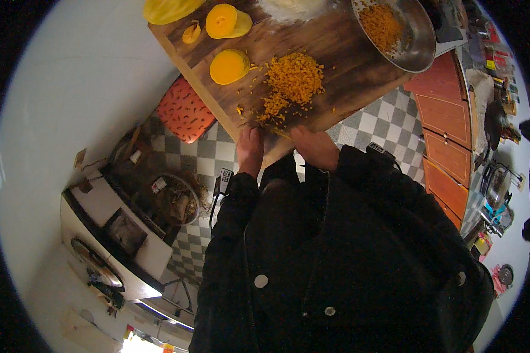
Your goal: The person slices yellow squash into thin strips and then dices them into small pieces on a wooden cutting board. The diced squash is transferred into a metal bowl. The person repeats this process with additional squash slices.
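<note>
At the near corner of the wooden board (pixel 347 88), my right hand (pixel 317 148) is closed round one end of what looks like a knife (pixel 277 132). My left hand (pixel 250 150) has its fingers pressed together at the other end. Orange bits cling along the narrow blade, and the handle is hidden. Just beyond lies a heap of finely chopped orange pumpkin (pixel 294 76), with loose crumbs trailing towards my hands. Left of the heap sit a thick pumpkin chunk (pixel 229 66) and a second cut pumpkin piece (pixel 222 22).
A metal bowl (pixel 431 44) with orange shreds (pixel 383 28) stands at the board's far right. White dough or flour (pixel 294 8) lies at the far edge, a pale yellow piece (pixel 169 8) at far left. An orange stool (pixel 182 112) and red-brown cabinets (pixel 444 112) flank the board.
</note>
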Tool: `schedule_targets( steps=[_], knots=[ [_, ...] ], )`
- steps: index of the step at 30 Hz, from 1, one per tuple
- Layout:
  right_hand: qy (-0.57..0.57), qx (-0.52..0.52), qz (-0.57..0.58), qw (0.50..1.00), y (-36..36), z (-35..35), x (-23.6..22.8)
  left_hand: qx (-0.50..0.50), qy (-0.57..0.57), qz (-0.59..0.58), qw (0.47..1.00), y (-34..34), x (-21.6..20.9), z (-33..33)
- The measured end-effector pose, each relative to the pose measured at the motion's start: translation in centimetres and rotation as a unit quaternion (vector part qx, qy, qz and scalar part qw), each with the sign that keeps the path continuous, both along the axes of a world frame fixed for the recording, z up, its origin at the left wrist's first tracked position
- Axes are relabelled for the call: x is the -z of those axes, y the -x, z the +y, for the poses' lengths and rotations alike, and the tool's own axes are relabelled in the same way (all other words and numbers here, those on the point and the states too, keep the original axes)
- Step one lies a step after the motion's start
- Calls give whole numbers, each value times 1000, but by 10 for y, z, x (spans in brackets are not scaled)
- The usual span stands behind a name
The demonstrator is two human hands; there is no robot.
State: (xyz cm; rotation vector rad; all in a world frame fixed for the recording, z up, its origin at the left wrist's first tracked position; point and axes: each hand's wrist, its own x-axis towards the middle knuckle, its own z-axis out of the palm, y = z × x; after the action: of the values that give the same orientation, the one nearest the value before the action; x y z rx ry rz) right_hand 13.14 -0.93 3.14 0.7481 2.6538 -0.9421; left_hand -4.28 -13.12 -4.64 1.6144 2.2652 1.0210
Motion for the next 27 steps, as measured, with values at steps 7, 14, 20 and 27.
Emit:
schedule_targets(
  steps=[7,14,20,27],
  knots=[
    [-33,26,4,999,6,-3,3,16,72,-29,997,5,-6,-2],
    [75,100,-73,989,22,-12,25,-162,18,-109,981,18,-38,-23],
    [-56,-65,38,996,30,9,24,-205,63,-147,966,22,-34,-8],
    [42,212,139,966,1,71,-13,-169,32,-211,962,27,-36,48]
  ],
)
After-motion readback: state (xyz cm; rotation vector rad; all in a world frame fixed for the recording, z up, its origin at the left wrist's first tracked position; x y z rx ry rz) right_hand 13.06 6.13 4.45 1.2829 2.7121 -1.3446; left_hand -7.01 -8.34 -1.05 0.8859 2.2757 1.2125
